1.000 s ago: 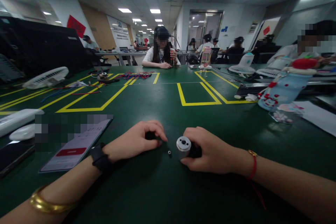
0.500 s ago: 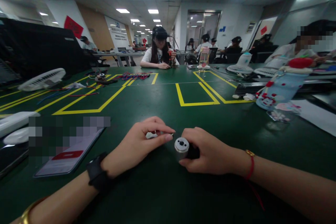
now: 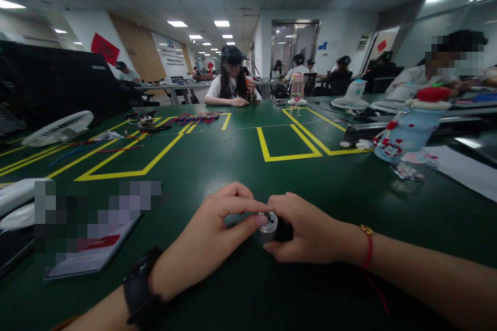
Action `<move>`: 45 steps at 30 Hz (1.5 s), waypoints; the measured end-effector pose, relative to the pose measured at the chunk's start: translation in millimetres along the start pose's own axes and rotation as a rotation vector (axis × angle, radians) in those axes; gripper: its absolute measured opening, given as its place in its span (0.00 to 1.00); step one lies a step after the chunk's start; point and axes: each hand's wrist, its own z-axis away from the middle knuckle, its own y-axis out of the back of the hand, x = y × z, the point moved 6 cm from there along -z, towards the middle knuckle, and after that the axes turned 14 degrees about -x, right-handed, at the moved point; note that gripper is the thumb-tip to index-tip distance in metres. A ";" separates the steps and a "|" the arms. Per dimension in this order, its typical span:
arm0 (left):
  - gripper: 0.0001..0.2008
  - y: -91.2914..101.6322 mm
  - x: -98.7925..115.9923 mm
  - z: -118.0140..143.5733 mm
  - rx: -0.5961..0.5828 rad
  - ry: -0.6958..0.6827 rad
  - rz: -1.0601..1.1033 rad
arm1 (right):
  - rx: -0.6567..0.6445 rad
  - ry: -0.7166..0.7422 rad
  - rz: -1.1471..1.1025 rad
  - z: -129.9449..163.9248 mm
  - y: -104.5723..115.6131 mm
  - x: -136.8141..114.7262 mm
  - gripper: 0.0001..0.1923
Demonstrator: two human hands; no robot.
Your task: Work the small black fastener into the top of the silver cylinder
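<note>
My right hand (image 3: 308, 227) is wrapped around a small motor (image 3: 267, 236), a silver cylinder with small holes in its round end face. That face points up, and a black part beside the cylinder is mostly hidden in my palm. From the left, my left hand (image 3: 215, 227) reaches over the motor, thumb and forefinger pinched at its top face. Between these fingertips is a tiny metal piece (image 3: 267, 213), mostly covered and too small to name surely. Both hands are just above the green table (image 3: 217, 165).
A phone (image 3: 87, 261) lies to the left, near a white fan (image 3: 58, 128). Bundled wires (image 3: 198, 118) lie farther back. On the right stand a blue bottle (image 3: 404, 132) and a small clear container (image 3: 413, 168), beside white paper (image 3: 466, 173). A person (image 3: 232, 85) sits across the table.
My left hand has moved right and slightly down, bringing its pinched fingertips from beside the motor onto its top face. My right hand keeps its hold. The view has shifted slightly.
</note>
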 end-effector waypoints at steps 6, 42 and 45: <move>0.10 8.4 -10.3 1.5 0.063 0.083 0.127 | -0.009 0.022 -0.030 0.0 2.6 -3.8 0.11; 0.08 -1.5 24.2 7.6 0.085 -0.302 -0.711 | -0.008 -0.011 0.018 -0.8 0.5 -2.5 0.12; 0.07 -0.7 23.4 8.2 0.111 -0.311 -0.704 | -0.005 -0.007 0.018 -0.7 1.2 -3.2 0.12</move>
